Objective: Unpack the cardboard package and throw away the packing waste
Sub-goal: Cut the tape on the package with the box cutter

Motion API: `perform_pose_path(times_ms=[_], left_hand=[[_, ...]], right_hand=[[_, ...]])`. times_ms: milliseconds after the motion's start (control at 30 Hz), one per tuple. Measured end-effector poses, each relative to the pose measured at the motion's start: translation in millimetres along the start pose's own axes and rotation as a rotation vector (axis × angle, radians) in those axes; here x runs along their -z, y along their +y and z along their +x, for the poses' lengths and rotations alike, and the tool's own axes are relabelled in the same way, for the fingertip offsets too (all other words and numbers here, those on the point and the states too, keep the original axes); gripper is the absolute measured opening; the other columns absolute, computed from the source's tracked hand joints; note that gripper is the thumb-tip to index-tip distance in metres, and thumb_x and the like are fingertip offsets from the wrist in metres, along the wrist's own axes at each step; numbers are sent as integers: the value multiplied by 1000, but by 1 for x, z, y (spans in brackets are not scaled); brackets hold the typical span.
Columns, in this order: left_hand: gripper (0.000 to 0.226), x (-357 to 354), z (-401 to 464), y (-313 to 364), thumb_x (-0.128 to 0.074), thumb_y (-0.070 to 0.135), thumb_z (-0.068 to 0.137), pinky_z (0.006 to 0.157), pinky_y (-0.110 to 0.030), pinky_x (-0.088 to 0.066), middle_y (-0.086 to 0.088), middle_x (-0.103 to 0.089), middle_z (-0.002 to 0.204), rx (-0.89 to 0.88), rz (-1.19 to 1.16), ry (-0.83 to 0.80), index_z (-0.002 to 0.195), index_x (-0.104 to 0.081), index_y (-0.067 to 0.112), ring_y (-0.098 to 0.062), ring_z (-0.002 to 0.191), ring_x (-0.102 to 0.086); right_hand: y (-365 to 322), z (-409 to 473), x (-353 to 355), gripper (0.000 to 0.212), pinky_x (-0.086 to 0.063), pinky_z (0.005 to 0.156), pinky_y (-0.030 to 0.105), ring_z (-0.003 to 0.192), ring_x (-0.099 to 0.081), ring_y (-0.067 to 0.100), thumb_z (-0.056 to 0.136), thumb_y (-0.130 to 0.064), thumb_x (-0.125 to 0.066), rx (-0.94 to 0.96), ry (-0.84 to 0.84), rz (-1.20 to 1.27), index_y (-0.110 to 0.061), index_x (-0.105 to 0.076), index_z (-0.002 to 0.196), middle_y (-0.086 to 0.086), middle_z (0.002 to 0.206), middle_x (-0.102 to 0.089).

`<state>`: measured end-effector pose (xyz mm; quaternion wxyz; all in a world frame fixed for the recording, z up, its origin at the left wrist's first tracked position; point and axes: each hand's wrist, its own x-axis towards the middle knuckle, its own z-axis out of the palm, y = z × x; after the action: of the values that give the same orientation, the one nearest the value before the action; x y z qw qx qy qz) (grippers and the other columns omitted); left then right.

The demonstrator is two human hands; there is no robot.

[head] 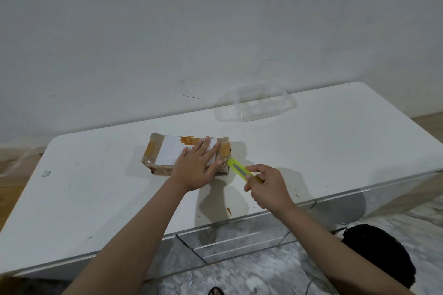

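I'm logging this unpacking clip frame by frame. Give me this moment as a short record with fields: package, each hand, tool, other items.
package: cardboard package, taped brown, white label on top, lying on the white table
left hand: flat on the package top, fingers straight
right hand: grips a yellow utility knife
tool: knife tip at the package's right end
other items: clear plastic tray at the table's far edge; black bag on the floor to the right
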<state>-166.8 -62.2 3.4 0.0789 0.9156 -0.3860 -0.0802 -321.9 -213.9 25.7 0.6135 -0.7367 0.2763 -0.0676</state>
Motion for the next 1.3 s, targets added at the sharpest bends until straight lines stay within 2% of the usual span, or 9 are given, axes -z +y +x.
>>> perform_pose_path(times_ms=[133, 300, 500, 700, 833, 967, 1133, 1300], left_hand=[[79, -1, -1, -2, 3, 69, 78, 117, -45, -5, 5, 2, 160, 0, -15, 6, 149, -6, 37, -14, 147, 3], [78, 0, 0, -1, 2, 69, 79, 117, -45, -5, 5, 0, 160, -3, -21, 8, 149, -7, 37, -14, 147, 2], [80, 8, -3, -3, 3, 69, 77, 117, -45, -6, 3, 3, 160, -51, 11, -62, 149, -4, 35, -14, 147, 3], [62, 10, -4, -3, -12, 58, 93, 117, -44, -4, 2, 4, 160, -51, 26, -82, 149, -3, 35, -14, 147, 5], [65, 9, -2, -5, -7, 60, 89, 117, -44, -5, 2, 3, 160, -55, 39, -71, 149, -3, 36, -16, 147, 3], [76, 8, -3, -4, 2, 65, 79, 116, -44, -7, 3, -1, 160, -56, 23, -35, 149, -6, 36, -16, 147, -1], [73, 7, -3, -5, -3, 65, 83, 116, -44, -8, 3, -2, 160, -55, 3, -15, 150, -9, 36, -16, 147, -2], [76, 4, -1, -8, 1, 68, 79, 117, -44, -8, 5, -2, 160, -63, -3, -8, 149, -8, 38, -14, 147, -2]], right_hand=[[0, -2, 8, 14, -33, 37, 21, 39, -42, 13, 92, -11, -55, -36, 14, 79, -16, -62, 102, 9, 66, -67], [-4, -2, 17, 16, -38, 38, 25, 44, -48, 13, 94, -12, -51, -48, 113, 195, -13, -58, 109, 10, 72, -66], [-28, 4, 12, 21, -37, 38, 25, 41, -49, 15, 94, -24, -55, -39, 169, 255, -5, -63, 88, 7, 68, -67], [-42, 9, 3, 11, -35, 37, 23, 37, -43, 15, 91, -8, -53, -16, 125, 301, -4, -62, 87, 11, 71, -68], [-46, 11, 0, 10, -35, 37, 23, 40, -42, 16, 90, -8, -54, -35, 136, 309, -3, -62, 87, 12, 71, -68], [-49, 14, -1, 13, -34, 36, 22, 39, -42, 17, 89, -15, -61, -38, 183, 351, -4, -63, 83, 11, 67, -65], [-50, 17, -6, 13, -34, 37, 23, 40, -41, 18, 90, -7, -54, -35, 177, 340, -6, -62, 80, 13, 70, -66], [-48, 19, -13, 14, -35, 38, 23, 40, -42, 16, 93, -7, -50, -26, 160, 344, -4, -62, 86, 12, 75, -66]])
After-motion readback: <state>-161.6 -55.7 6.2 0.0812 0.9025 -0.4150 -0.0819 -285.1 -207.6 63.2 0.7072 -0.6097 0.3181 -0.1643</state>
